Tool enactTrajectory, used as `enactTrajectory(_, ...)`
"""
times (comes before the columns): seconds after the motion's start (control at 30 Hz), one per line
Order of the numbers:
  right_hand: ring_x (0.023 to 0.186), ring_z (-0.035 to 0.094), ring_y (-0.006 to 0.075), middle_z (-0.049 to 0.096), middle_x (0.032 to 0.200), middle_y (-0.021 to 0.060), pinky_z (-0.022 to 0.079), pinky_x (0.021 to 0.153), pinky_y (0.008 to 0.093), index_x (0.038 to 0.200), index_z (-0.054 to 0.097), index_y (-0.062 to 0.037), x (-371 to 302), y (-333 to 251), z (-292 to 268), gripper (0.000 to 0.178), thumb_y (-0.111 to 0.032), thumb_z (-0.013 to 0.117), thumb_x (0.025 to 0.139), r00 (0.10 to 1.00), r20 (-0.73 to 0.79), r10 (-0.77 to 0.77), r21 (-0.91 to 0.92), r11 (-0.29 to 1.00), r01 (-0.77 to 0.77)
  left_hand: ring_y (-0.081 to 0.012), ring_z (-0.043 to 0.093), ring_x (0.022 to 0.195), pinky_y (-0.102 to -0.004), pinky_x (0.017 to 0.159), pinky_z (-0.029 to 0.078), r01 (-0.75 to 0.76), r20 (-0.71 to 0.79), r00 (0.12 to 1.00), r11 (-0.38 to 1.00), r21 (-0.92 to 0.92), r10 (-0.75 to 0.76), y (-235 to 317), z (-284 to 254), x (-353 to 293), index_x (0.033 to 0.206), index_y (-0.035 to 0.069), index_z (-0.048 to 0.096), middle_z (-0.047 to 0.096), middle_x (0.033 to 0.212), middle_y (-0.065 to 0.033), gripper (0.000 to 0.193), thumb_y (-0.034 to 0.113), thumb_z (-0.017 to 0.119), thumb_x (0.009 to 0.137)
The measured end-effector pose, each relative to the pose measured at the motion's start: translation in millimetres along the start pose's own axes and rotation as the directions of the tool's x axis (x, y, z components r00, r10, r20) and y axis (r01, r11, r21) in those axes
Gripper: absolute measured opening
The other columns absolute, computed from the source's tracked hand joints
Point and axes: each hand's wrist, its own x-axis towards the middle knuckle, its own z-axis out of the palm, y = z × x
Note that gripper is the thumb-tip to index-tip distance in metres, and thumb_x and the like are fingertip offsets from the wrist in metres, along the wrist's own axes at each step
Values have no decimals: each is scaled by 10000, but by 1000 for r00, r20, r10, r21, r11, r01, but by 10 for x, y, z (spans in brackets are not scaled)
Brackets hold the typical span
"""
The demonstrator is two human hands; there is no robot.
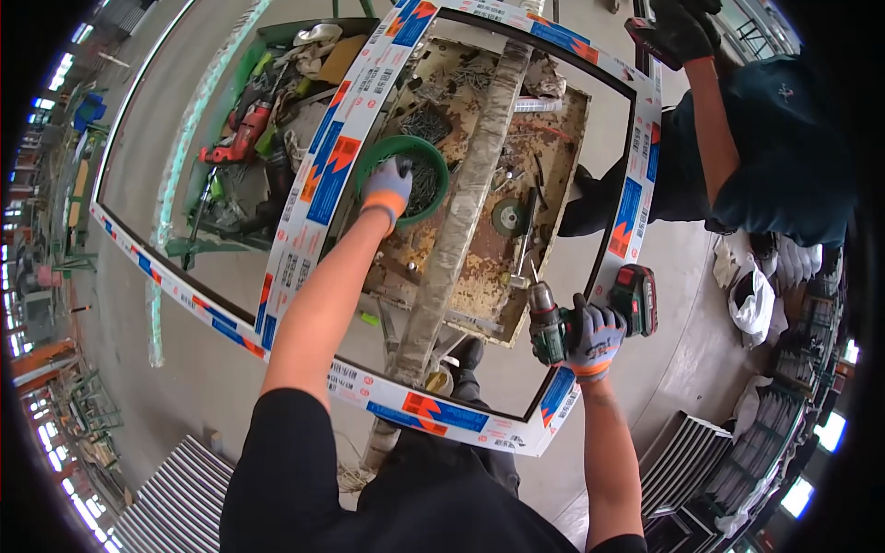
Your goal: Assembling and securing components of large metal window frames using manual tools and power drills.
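Note:
My left hand [389,184], in a grey glove with an orange cuff, reaches into a green bowl [367,166] of screws [423,182]. Its fingers are bunched together, and whatever is between them is hidden. Wrapped round the grip of a green cordless drill [550,332] is my gloved right hand [595,339]. The drill's bit points away from me, and its red and black battery sticks out to the right. Both hands are over a large window frame [450,408] covered in white, blue and orange protective film. The bowl stands on a worn metal tray [479,263] seen through the frame.
A padded bar [458,221] crosses above the tray. The tray also holds a hammer [525,244] and a grinding disc [509,217]. To the left, a green bin [194,180] contains a red power tool [241,136]. A co-worker [784,147] stands at the far right, holding another tool.

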Motion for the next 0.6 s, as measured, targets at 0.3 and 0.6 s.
enactTrajectory(0.3, 894, 583, 263, 602, 902, 55, 432, 838, 454, 1143, 657, -88, -29, 80, 104, 423, -169, 654, 728, 999, 53, 1, -38, 999, 1, -300, 573, 1206, -463, 997, 454, -327, 285, 934, 831, 450, 213, -13, 1069, 1655, 1290, 152, 573, 608, 1305, -124, 385, 287, 471, 944)
enactTrajectory(0.6, 876, 594, 256, 619, 934, 49, 447, 824, 462, 1088, 679, -76, 15, 100, 128, 379, -145, 602, 724, 998, 58, 21, -10, 1000, -20, -339, 615, 1132, -472, 900, 539, -250, 434, 900, 857, 451, 34, 96, 1488, 2057, 1249, 94, 603, 623, 1261, -160, 366, 220, 603, 906)
